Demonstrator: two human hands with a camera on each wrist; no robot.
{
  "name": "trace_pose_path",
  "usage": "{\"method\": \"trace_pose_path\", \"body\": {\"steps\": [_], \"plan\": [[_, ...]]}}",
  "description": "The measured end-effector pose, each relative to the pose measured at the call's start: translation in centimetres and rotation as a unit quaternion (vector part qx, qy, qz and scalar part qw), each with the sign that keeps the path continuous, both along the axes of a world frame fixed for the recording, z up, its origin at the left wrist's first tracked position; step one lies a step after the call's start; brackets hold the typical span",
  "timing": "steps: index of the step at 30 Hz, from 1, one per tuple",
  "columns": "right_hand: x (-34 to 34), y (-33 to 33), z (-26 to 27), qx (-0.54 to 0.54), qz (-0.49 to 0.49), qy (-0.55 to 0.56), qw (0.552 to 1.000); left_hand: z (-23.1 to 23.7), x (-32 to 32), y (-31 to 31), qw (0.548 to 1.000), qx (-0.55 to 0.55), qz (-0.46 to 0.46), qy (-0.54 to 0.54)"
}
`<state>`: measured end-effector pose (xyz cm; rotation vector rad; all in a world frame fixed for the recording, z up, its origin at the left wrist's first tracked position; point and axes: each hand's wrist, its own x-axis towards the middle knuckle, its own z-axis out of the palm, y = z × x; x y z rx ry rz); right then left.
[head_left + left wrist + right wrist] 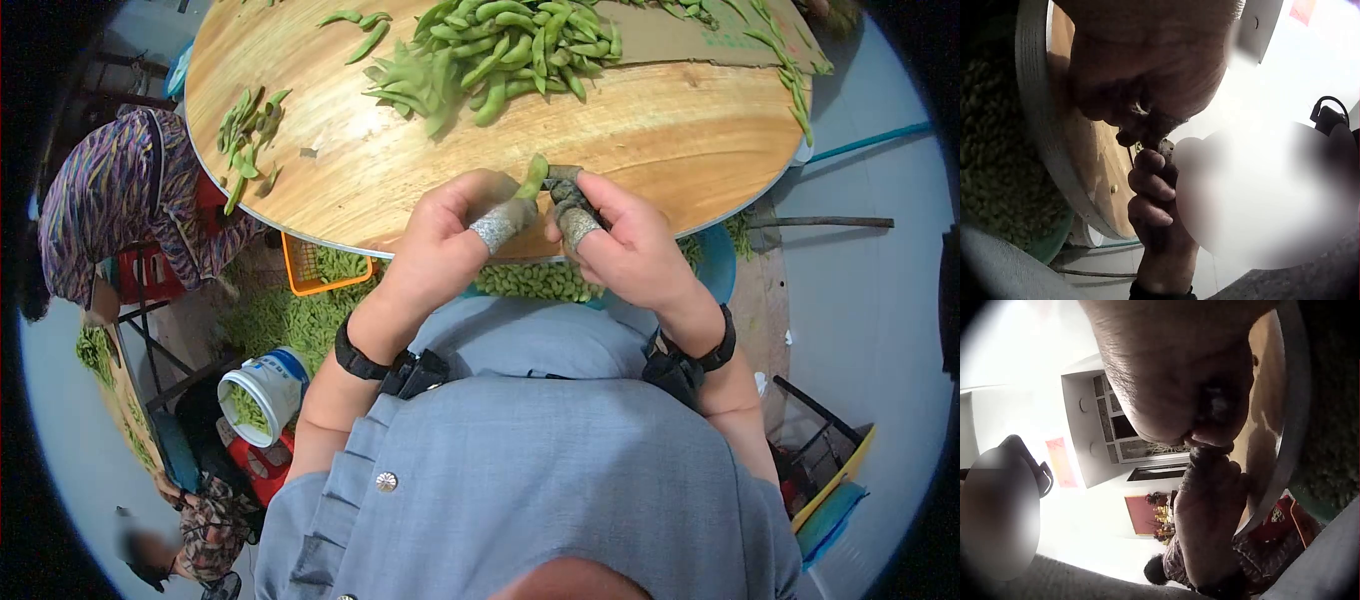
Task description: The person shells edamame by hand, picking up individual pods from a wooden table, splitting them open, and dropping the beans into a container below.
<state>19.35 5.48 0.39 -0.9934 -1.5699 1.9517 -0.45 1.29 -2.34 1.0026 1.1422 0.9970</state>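
Over the near edge of the round wooden table (pixel 700 130), my left hand (pixel 445 230) pinches a green soybean pod (pixel 534 176) that stands up between the fingertips. Pale silvery wrap covers the left thumb. My right hand (pixel 635 240) meets it from the other side, fingers curled, dark-wrapped fingertips right at the pod. Its thumb is wrapped too. In the left wrist view, the right hand (pixel 1154 206) shows curled fingers below the left one. A heap of whole pods (pixel 500 55) lies farther up the table. The pod's lower end is hidden by the fingers.
Shelled beans (pixel 540 282) fill a teal basin (pixel 718 265) under the table edge. To the left are an orange basket (pixel 290 265), a white bucket (pixel 292 372) and pods on the floor. Wilted pods (pixel 245 130) lie at the table's left. Two people sit at left.
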Motion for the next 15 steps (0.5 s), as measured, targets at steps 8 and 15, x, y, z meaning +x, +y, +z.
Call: {"method": "trace_pose_path", "body": {"steps": [8, 15], "plan": [[-0.3, 0.2, 0.0, -0.109, 0.008, 0.040, 0.993, 1.4, 0.1, -0.4, 0.983, 0.092, -0.013, 0.156], [0.3, 0.2, -0.5, -0.287, 0.017, 0.129, 0.949, 0.9, -1.1, -0.6, 0.997, -0.060, -0.049, -0.021]]}}
